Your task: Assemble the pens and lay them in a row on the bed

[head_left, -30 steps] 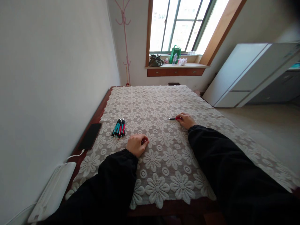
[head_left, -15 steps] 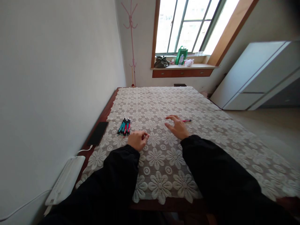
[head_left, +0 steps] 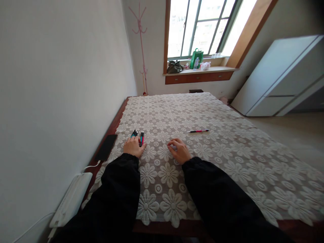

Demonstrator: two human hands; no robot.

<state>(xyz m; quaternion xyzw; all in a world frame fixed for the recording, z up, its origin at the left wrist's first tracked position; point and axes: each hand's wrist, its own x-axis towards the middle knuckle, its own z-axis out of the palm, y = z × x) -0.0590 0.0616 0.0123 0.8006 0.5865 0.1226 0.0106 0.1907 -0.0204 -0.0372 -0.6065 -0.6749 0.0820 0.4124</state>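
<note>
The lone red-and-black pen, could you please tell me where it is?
In the head view, the pen lies right of centre on the floral tablecloth, beyond the right hand.

This looks like a room in a home. A lace-like cloth [head_left: 172, 113] with a flower pattern covers the wooden table [head_left: 162, 226], pushed near a plain wall [head_left: 63, 84]. A pink coat rack [head_left: 142, 50] stands in the corner. Under the wood-framed window [head_left: 194, 30], a sill [head_left: 188, 71] with drawers [head_left: 198, 78] below carries a green bag [head_left: 199, 55] and a bottle [head_left: 196, 63]. A tall white cabinet, apparently a fridge [head_left: 283, 74], stands at the right.
</note>
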